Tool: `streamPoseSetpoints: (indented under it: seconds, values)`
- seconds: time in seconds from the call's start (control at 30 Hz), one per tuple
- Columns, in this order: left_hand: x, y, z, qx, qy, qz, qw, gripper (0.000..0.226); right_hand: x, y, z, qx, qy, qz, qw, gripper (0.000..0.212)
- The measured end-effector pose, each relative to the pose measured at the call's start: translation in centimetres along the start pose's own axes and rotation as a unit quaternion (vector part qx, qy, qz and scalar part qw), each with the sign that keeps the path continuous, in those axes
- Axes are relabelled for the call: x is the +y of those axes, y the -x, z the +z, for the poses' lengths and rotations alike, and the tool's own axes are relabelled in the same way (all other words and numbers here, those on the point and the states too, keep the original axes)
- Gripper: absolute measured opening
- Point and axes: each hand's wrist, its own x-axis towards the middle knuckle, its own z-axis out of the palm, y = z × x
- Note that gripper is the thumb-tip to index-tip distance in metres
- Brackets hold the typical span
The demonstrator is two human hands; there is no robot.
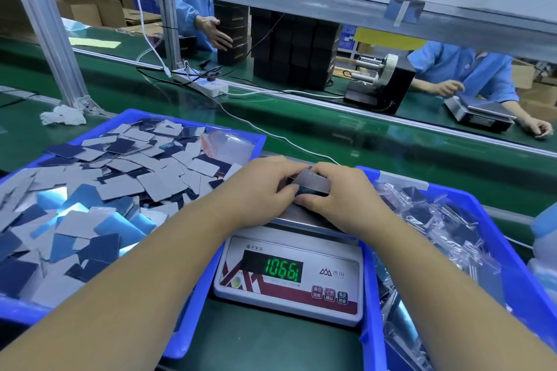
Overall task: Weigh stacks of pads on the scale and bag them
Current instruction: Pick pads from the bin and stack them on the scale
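Note:
A white electronic scale (289,286) stands between two blue bins, its green display lit with digits. Over its steel pan (297,215) both hands hold a small stack of grey pads (312,182). My left hand (265,187) grips the stack from the left, fingers curled round its edge. My right hand (337,193) grips it from the right, thumb under the front. Whether the stack rests on the pan is hidden by the hands. Loose grey and dark blue pads (99,190) fill the blue bin (193,123) on the left. Some clear bags (229,144) lie at that bin's far right corner.
A blue bin (497,250) on the right holds bagged pads in clear plastic. Beyond the scale runs a green conveyor belt (331,129) with a white cable and a power strip (200,83). People in blue coats work across it, by black boxes and another scale (479,113).

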Motion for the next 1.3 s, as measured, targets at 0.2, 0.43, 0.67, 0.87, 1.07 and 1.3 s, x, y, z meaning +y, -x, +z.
streamPoseSetpoints:
  seconds: [0.2, 0.43, 0.67, 0.87, 1.07, 1.3]
  values:
    - [0.5, -0.3, 1.1, -0.085, -0.089, -0.030, 0.992, 0.060, -0.3, -0.3, 0.2, -0.029, 0.018, 0.016, 0.999, 0.023]
    - [0.4, -0.3, 1.3, -0.045, -0.063, -0.035, 0.996, 0.064, 0.1, 0.1, -0.7, -0.025, -0.111, 0.046, 0.992, 0.036]
    - [-0.4, -0.2, 0.2, -0.019, -0.058, -0.072, 0.996, 0.014, -0.4, 0.2, -1.0, -0.032, -0.068, 0.020, 0.997, 0.036]
    - [0.0, -0.2, 0.5, -0.044, -0.065, -0.084, 0.993, 0.010, -1.0, 0.2, -0.8, 0.040, -0.070, -0.089, 0.993, 0.028]
    - [-0.2, -0.3, 0.5, -0.049, -0.053, -0.072, 0.995, 0.006, -0.1, -0.1, -1.3, 0.076, -0.083, -0.032, 0.993, 0.029]
    - [-0.5, -0.1, 0.6, -0.036, -0.027, -0.087, 0.995, 0.026, 0.7, 0.0, -1.3, 0.011, -0.143, 0.097, 0.985, 0.013]
